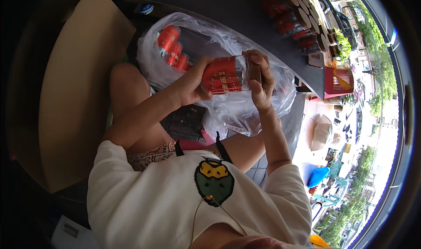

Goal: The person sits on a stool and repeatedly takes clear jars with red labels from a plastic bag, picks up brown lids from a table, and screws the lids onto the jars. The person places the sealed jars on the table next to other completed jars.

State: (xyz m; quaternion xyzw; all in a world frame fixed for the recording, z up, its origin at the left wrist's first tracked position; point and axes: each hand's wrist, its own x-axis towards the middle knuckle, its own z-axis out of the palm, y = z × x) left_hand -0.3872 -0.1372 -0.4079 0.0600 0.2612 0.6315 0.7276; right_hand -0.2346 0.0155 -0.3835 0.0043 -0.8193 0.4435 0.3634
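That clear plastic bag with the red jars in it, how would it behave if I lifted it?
The bag looks thin and crinkled, so probably floppy. The jars inside lie loose on their sides, so they would likely slide and knock together, making it sag.

Jar [228, 75]: clear-walled, cylindrical, wrapped in a red label with pale print; contents not discernible. Lid end dark brown, pointing to the right. Pose: lying on its side, roughly horizontal, held in the air above the bag [245, 113]. Left hand [193, 84] grips the base end, right hand [261, 80] wraps the lid end.

Bag: thin, clear plastic, crumpled, mouth open. Inside, at upper left, several more red jars [171, 47], lying tilted and touching one another.
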